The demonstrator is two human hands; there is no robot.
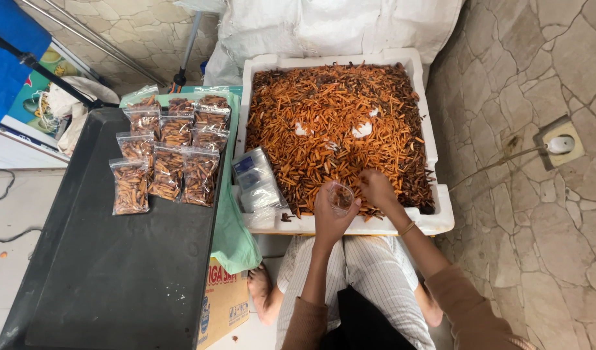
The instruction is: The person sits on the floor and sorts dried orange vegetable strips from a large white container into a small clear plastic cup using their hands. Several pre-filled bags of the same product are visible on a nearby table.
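Observation:
A white foam box (440, 217) full of orange-brown snack sticks (337, 116) stands in front of me. My left hand (329, 217) holds a small clear plastic bag (341, 196) open-mouthed over the near edge of the box. Just to its right, my right hand (378, 188) is down in the sticks with its fingers closed on a pinch of them. A gold bangle sits on my right wrist. A stack of empty clear bags (256, 178) leans on the box's near left corner.
Several filled bags of sticks (168, 165) lie in rows on a black tray (103, 272) at the left. A green cloth (236, 236) hangs between tray and box. A cardboard box (223, 301) stands below. White sacks are behind, a wall socket (557, 142) at the right.

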